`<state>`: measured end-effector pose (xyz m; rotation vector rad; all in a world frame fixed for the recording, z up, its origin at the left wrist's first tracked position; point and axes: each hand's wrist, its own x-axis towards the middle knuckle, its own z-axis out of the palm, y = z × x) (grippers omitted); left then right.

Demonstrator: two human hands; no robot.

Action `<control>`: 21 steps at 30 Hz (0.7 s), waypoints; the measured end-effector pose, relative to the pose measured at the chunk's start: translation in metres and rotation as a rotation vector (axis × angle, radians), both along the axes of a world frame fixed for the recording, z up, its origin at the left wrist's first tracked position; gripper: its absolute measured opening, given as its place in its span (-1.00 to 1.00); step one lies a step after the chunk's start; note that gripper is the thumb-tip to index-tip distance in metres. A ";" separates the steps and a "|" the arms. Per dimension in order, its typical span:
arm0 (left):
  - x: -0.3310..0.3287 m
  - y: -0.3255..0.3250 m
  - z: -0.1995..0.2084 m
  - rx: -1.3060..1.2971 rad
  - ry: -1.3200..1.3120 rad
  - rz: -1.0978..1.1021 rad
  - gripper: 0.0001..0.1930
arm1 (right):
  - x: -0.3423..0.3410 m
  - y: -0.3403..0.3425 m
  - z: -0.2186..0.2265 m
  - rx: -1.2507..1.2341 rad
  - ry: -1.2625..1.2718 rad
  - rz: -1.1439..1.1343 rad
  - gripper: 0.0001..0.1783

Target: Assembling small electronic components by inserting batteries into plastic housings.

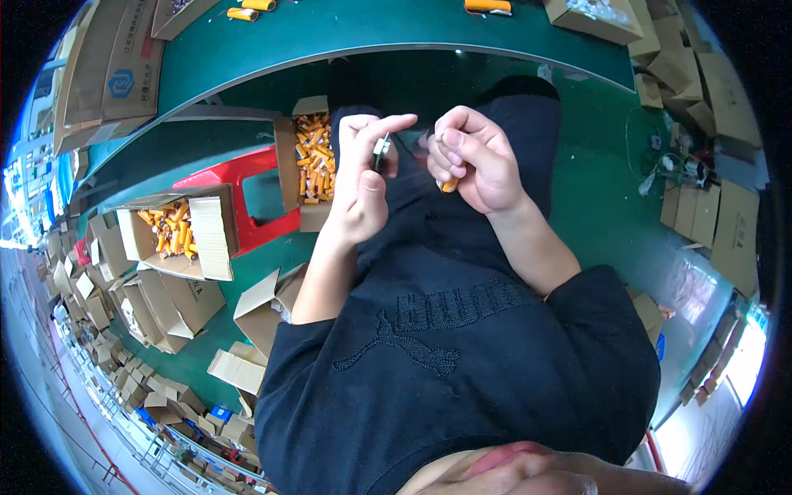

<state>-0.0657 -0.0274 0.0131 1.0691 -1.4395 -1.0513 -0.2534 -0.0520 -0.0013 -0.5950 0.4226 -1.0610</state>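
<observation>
Over my lap, both hands are raised close to each other. Between the fingers and thumb of my left hand (pixel 363 177) is a small dark piece with a white connector-like end (pixel 382 147); its exact kind is too small to tell. My left index finger points toward the other hand. My right hand (pixel 483 161) is curled closed, thumb against the bent fingers, round an orange-wrapped cylindrical battery (pixel 450 185). Only the battery's lower end shows below the fingers; the rest is hidden.
Two cardboard boxes of orange batteries, one nearer (pixel 169 227) and one by my leg (pixel 314 161), stand at left around a red plastic stool (pixel 268 194). Ahead, a green workbench (pixel 371 25) carries a few orange batteries (pixel 488 7) and a carton (pixel 594 21). Opened cartons (pixel 169 301) crowd the left floor.
</observation>
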 end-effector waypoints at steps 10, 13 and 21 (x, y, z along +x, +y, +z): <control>0.001 0.004 -0.006 -0.206 -0.185 -0.007 -0.45 | 0.008 0.007 0.016 0.067 -0.221 0.058 -0.91; -0.001 0.007 -0.005 -0.138 -0.120 -0.017 -0.45 | 0.012 0.009 0.017 -0.080 0.000 -0.081 -0.89; -0.002 -0.001 -0.007 -0.308 -0.225 0.010 -0.50 | 0.011 0.010 0.018 0.087 -0.090 0.077 -0.88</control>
